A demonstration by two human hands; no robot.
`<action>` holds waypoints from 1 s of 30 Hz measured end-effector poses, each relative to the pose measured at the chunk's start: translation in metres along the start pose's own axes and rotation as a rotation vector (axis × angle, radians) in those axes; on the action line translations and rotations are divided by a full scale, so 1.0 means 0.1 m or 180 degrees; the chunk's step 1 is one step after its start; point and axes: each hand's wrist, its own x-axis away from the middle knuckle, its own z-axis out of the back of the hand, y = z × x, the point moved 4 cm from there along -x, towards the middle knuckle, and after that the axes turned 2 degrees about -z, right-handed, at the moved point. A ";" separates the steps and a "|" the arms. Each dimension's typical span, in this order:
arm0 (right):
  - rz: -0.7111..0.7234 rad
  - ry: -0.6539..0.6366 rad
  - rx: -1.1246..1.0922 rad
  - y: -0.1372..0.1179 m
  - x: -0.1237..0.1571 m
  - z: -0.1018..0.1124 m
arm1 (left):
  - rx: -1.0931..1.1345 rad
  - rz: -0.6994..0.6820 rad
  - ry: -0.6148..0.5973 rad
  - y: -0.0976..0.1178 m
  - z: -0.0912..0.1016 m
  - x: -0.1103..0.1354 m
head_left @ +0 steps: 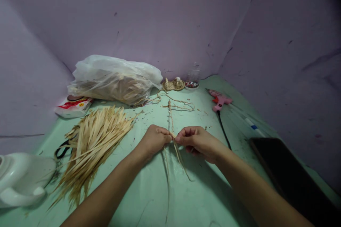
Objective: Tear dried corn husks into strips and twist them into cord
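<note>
My left hand point(154, 139) and my right hand point(197, 141) meet in the middle of the pale green table point(149, 198). Both pinch thin dried straw strands point(177, 152) between closed fingers. A braided length of the strands point(170, 113) runs away from my hands toward the back wall, and loose ends trail toward me. A thick pile of flat dried straw strips point(93, 142) lies to the left of my left forearm.
A clear plastic bag of straw point(117, 78) lies at the back left, a red-and-white packet point(73, 106) beside it. A small woven piece point(173, 84) and a clear jar point(193, 78) stand at the back. A pink glue gun point(220, 101), dark tablet point(287, 173), white object point(21, 177) and black scissors handles point(62, 149) surround the work.
</note>
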 end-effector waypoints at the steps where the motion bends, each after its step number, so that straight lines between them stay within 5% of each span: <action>1: -0.0018 -0.0043 -0.0002 -0.01 0.01 0.00 | -0.0030 -0.0048 0.0006 0.01 -0.01 0.00; 11: -0.0178 -0.0318 -0.0605 0.06 -0.05 -0.08 | 0.0123 -0.0249 -0.0111 0.03 -0.07 0.03; 30: -0.0081 -0.0257 -0.0108 0.03 -0.05 -0.04 | 0.0005 -0.0275 0.0018 -0.03 -0.10 0.00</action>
